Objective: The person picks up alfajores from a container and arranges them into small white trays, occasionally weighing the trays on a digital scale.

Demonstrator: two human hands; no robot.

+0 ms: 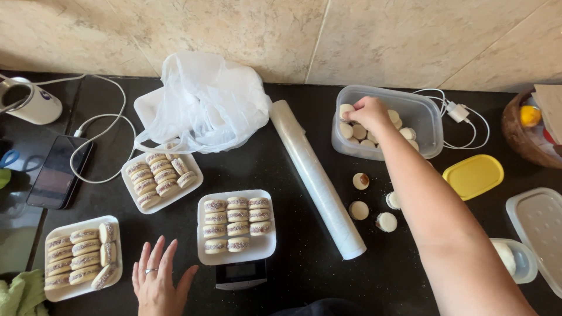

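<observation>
My right hand (367, 112) reaches into a clear plastic container (430, 117) at the back right and closes its fingers on a round pale cookie (345, 110); more pale cookies lie inside. My left hand (157, 281) hovers flat with fingers spread over the dark counter, a ring on one finger, between two white trays. The middle tray (266, 246) holds rows of sandwich cookies and rests on a small scale (240, 275). A left tray (55, 228) and a back tray (193, 190) hold more sandwich cookies.
A roll of clear film (316, 178) lies diagonally. Loose cookies (374, 213) sit beside it. A white plastic bag (205, 99), phone (58, 169), cable, yellow lid (473, 175), clear lid (541, 231), small tub (515, 260) and wooden bowl (521, 137) surround the area.
</observation>
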